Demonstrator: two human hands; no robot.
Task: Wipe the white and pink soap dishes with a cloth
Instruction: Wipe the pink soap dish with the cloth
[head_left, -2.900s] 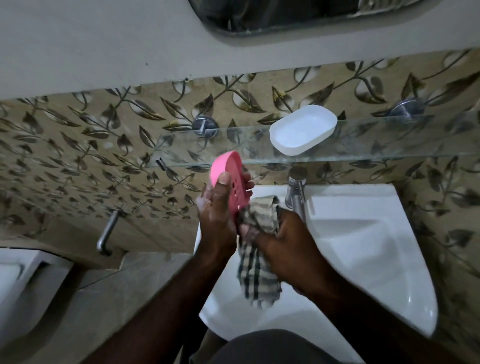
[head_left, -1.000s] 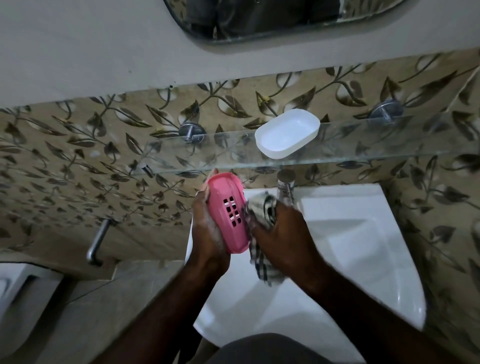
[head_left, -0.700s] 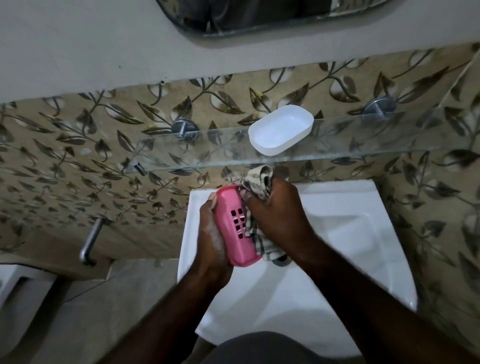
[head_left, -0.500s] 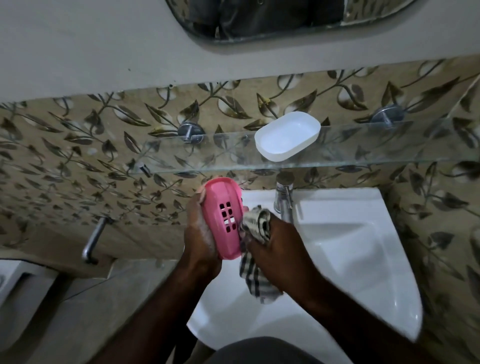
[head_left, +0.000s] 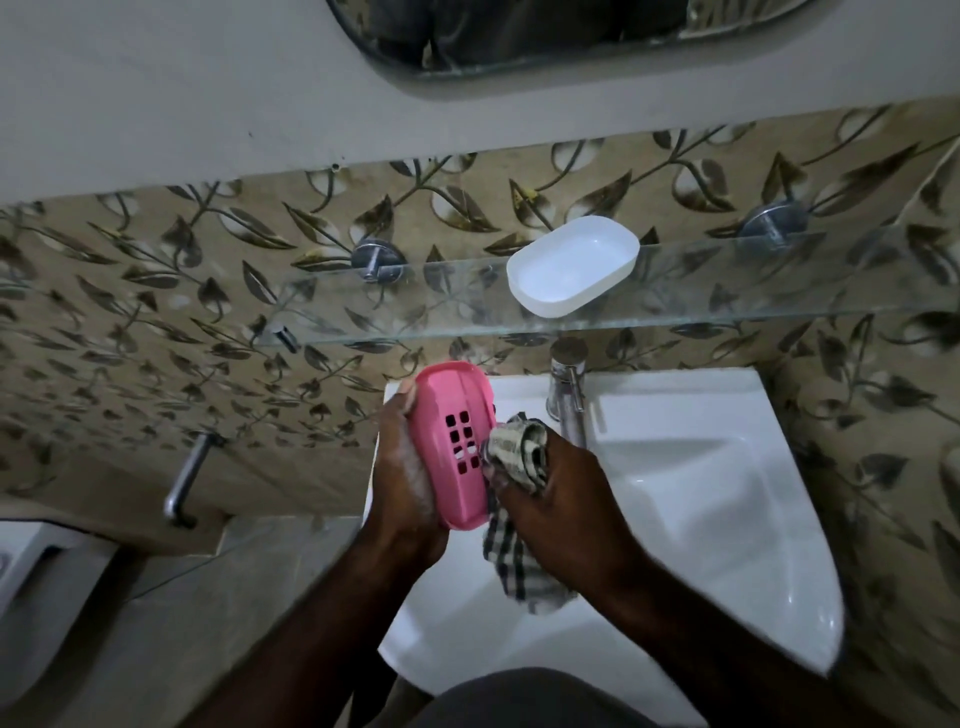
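My left hand (head_left: 402, 478) grips the pink soap dish (head_left: 453, 441) from its left side, above the left part of the sink, its slotted underside turned toward me. Bunched in my right hand (head_left: 550, 499) is a checked cloth (head_left: 519, 452), and it is pressed against the dish's right edge. A tail of the cloth hangs down below my right hand over the basin. On the glass shelf (head_left: 727, 291) above rests the white soap dish (head_left: 571, 265), open side up.
A white corner sink (head_left: 701, 509) sits under my hands, with a chrome tap (head_left: 567, 384) at its back. Leaf-patterned tiles cover the wall and a mirror (head_left: 545, 31) hangs above. A chrome handle (head_left: 184, 480) projects at the left, beside a white fixture (head_left: 31, 571).
My right hand has rubbed the cloth up and down the dish's underside, from its top end back down to its right edge. The pink dish was turned so its slotted bottom faces me.
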